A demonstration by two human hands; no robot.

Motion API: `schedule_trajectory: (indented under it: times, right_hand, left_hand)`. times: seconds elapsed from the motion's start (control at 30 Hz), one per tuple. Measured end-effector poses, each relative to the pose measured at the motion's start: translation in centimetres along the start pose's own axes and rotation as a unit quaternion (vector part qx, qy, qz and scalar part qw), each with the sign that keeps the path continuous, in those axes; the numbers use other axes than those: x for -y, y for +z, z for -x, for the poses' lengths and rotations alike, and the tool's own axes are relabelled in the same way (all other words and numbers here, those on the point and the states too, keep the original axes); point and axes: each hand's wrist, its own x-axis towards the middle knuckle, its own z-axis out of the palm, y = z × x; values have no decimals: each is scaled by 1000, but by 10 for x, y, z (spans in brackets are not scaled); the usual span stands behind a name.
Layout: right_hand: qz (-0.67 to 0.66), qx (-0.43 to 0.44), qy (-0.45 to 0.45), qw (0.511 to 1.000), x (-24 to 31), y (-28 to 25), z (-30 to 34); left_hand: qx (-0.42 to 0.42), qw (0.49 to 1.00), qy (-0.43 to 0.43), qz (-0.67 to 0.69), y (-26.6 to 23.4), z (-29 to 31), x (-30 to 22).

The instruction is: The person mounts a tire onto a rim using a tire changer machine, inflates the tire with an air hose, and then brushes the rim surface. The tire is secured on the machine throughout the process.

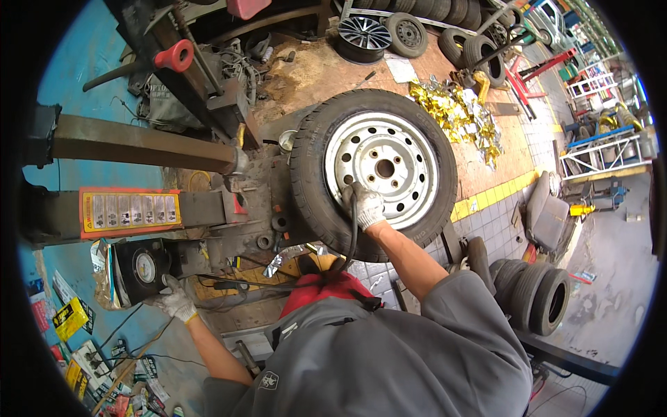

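White wheel point(410, 149) w/ black tyre point(311, 163) lies face-up at the right edge of the machine bed point(276, 186) on my remote feed, R gloved hand point(364, 204) clutching a black hose point(353, 240) over its near-left side. L gloved hand point(175, 301) is part-curled at the gauge box's point(144, 267) near right corner; can't tell if it's gripping.

a stained brown floor point(432, 68) is stretching ahead, a yellow stripe point(486, 199) is edging it, and pale tiles point(479, 228) are running alongside. grey floor point(618, 257) is filling the right; a blue surface point(80, 87) is covering the left. a metal rack point(445, 26) is standing behind, and bright light point(618, 31) is glowing upper right.
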Motion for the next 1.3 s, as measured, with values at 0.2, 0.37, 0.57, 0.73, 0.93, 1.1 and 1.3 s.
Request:
schedule_trajectory:
  times: [0.2,0.37,0.57,0.73,0.93,1.1,1.3]
  right_hand:
    - [-37,-67,-66,995,-1,3,1]
    - [-63,-56,-42,996,10,-8,2]
    - [-59,-24,-21,998,-2,3,5]
    - [-57,36,-5,998,6,-10,3]
    - [-85,8,-7,996,6,-6,1]
    - [-57,-21,-11,998,-5,-4,3]
    - [-86,34,-4,996,7,-6,0]
  left_hand:
    - [-101,986,118,59,27,-19,31]
    - [-28,993,44,107,-10,-14,-4]
    - [-80,985,124,88,15,-27,15]
    - [-160,937,232,-206,58,-40,59]
    - [-124,954,231,-144,51,-51,58]
    - [28,979,47,196,-12,-6,-29]
    - [-72,992,70,82,9,-25,13]
